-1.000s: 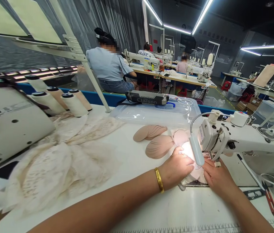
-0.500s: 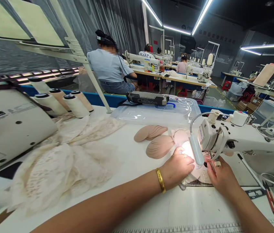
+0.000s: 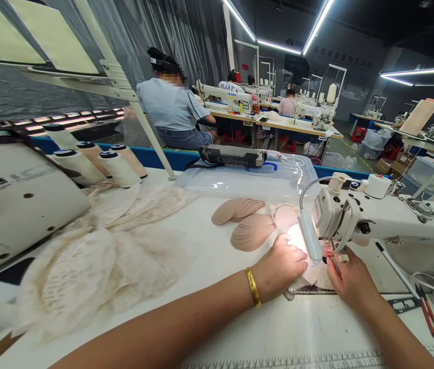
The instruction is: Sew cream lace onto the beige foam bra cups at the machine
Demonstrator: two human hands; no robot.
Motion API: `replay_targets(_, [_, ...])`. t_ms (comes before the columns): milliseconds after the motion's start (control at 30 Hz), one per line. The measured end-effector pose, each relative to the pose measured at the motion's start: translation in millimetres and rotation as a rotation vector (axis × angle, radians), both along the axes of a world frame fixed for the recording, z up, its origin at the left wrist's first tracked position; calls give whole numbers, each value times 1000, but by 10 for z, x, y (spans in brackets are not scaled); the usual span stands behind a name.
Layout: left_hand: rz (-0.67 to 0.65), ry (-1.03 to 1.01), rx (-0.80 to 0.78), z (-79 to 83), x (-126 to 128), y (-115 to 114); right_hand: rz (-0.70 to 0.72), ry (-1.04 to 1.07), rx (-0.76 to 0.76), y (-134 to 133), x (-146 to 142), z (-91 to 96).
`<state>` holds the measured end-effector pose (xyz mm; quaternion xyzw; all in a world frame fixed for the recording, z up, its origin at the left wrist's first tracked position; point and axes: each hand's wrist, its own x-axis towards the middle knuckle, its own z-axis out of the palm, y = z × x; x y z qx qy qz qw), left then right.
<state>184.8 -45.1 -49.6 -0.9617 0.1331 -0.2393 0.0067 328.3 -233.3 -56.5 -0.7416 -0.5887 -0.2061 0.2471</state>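
Under the head of a white sewing machine (image 3: 340,210) lies a pale pink fabric piece (image 3: 308,275), brightly lit by a small grey lamp (image 3: 310,238). My left hand (image 3: 281,266) is closed on its left side, fingers bent over the cloth. On the other side, close to the needle, my right hand (image 3: 350,274) pinches the fabric; its fingertips are partly hidden by the machine. Left of the lamp, fanned stacks of beige oval pads (image 3: 253,233) rest on the white table, and a round pink piece (image 3: 286,218) lies beside them.
Sheer cream lace (image 3: 97,271) spreads over the table's left side, near thread cones (image 3: 119,168). Behind the pads stands a clear plastic box (image 3: 201,179) with a black case (image 3: 234,155) on it. Red-handled snips (image 3: 430,318) lie at right. A co-worker (image 3: 173,102) sits ahead.
The view has shifted very slightly. Both hands keep practically the same place on the fabric.
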Motion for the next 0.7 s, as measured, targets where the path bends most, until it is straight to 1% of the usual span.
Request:
replay_targets(67, [8,16,-5,14,1,1,15,-42,-19,-14,0,23])
replay_targets(133, [20,39,-7,25,-18,-18,49,-44,-71,-42,-5,61])
replay_targets(300, [17,86,-12,2,-148,-163,228,83,-340,-118,-41,186])
replay_targets(367, [6,82,-21,-14,-187,-207,264,119,-392,-124,-56,213])
replay_targets(467, [-7,94,-28,-11,-186,-202,259,135,-388,-105,-67,200])
replay_targets(600, [-6,143,-10,42,-113,-110,211,123,-360,-66,-74,126])
replay_targets(700, [-21,138,4,95,-52,-31,167,109,-330,-41,-77,72])
